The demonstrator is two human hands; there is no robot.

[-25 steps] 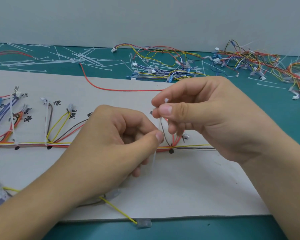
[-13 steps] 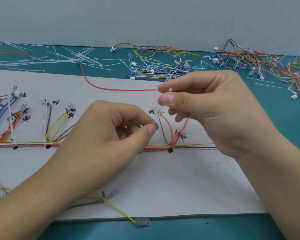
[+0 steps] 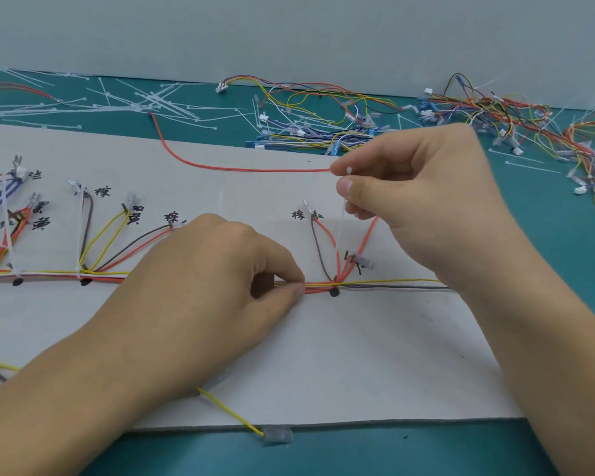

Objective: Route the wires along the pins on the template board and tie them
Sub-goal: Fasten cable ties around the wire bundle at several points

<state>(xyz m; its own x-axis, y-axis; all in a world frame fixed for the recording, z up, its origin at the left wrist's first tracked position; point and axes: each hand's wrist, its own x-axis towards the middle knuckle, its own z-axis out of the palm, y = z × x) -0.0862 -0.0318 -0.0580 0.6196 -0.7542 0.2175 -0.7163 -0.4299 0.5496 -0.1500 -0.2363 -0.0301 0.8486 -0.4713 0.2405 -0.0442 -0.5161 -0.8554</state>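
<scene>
The left hand (image 3: 220, 297) pinches the wires (image 3: 318, 287) on the board (image 3: 323, 355), the right hand (image 3: 426, 201) pinches a white tie (image 3: 342, 221) just above them, and I think it next needs a gentle pull tight.

Open board (image 3: 323, 365) below wires (image 3: 318, 287) (seemingly unobstructed)

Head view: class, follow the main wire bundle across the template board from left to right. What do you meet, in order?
In order: first black dot → second black dot → left hand, pinching the wire bundle → third black dot → right hand, holding a cable tie.
</scene>
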